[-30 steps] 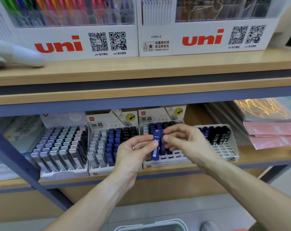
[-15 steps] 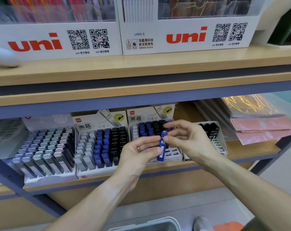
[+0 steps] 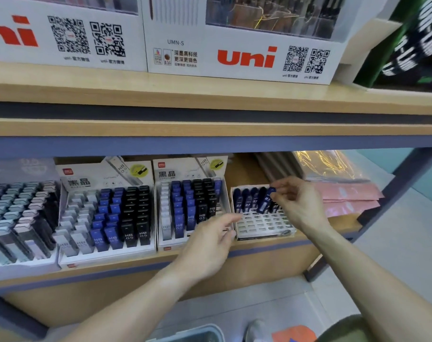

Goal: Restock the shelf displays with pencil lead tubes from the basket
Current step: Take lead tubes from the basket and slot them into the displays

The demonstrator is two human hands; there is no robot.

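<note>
Single view, head-mounted wide-angle, no second view to overlap with. Looks forward and slightly down from standing height, close in front of the lower shelf point(image 3: 247, 250); both forearms enter from the bottom edge. Upper shelf point(image 3: 210, 95) front edge runs across the frame above mid-height, slightly bowed by lens distortion. White uni display boxes point(image 3: 234, 58) are cropped at the top edge. Floor strip and the basket point(image 3: 192, 334) rim sit at the bottom edge. Shelf's right upright point(image 3: 392, 193) slants across the right side.
</note>
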